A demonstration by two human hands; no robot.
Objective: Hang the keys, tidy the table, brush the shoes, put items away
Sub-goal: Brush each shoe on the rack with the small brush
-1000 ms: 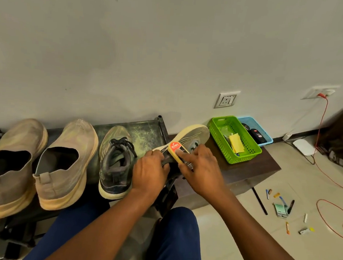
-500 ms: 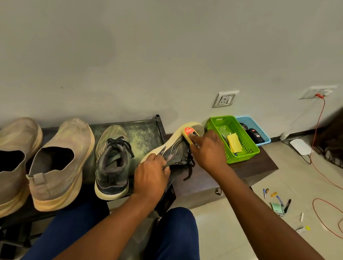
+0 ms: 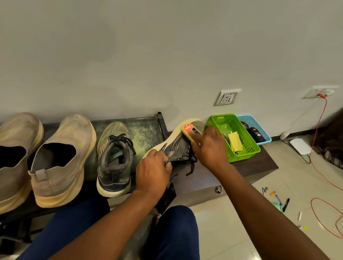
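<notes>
A dark grey sneaker (image 3: 177, 148) with a cream sole lies tilted on its side over the bench edge. My left hand (image 3: 153, 174) grips its heel end. My right hand (image 3: 210, 146) holds a yellow shoe brush (image 3: 189, 129) with a red label and presses it against the toe end of the sneaker. The matching sneaker (image 3: 115, 158) stands upright on the dark bench (image 3: 146, 128) to the left. Two beige slip-on shoes (image 3: 63, 158) (image 3: 6, 159) stand further left.
A green basket (image 3: 246, 153) with yellow paper and a blue basket (image 3: 264, 134) with dark items sit on a brown table (image 3: 265, 167) at the right. Pens and small items (image 3: 279, 200) and a red cable (image 3: 327, 218) lie on the floor. My knees are below.
My right hand has slid the brush along the sneaker from its middle up to the toe end. The left hand keeps its grip on the heel.
</notes>
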